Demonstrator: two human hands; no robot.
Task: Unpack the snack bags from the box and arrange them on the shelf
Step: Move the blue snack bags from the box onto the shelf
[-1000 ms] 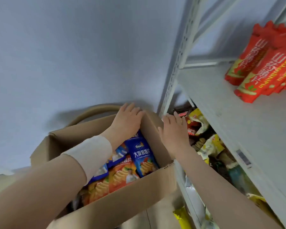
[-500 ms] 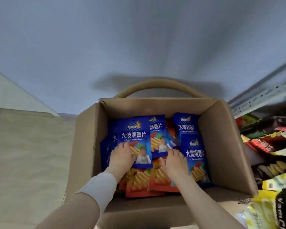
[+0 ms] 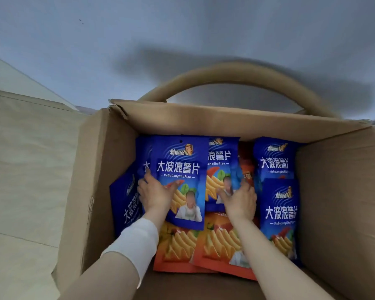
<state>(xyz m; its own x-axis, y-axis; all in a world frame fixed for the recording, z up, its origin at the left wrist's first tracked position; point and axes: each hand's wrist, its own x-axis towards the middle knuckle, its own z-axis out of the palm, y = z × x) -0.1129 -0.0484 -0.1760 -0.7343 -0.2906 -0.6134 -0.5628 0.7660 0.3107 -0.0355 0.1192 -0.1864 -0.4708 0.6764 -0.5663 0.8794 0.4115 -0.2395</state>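
While left hand [image 3: 155,192] grips blue bag [image 3: 180,169], long way near-to-far, top toward far box [image 3: 204,120] wall, right hand [image 3: 239,201] pinches next bag [image 3: 220,163].

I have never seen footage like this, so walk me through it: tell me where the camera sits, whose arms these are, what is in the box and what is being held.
There is no machine here. A person wears one wide-angle camera on the head, and it looks down at their own two arms. The single picture shows an open cardboard box standing on a pale floor by a grey wall. Inside lie snack bags, blue on top and orange bags underneath. The left hand grips the front blue bag, with the thumb on its face and the fingers behind its left edge. The right hand appears to pinch the second blue bag, just behind the first, at that bag's right edge. No shelf is in view.
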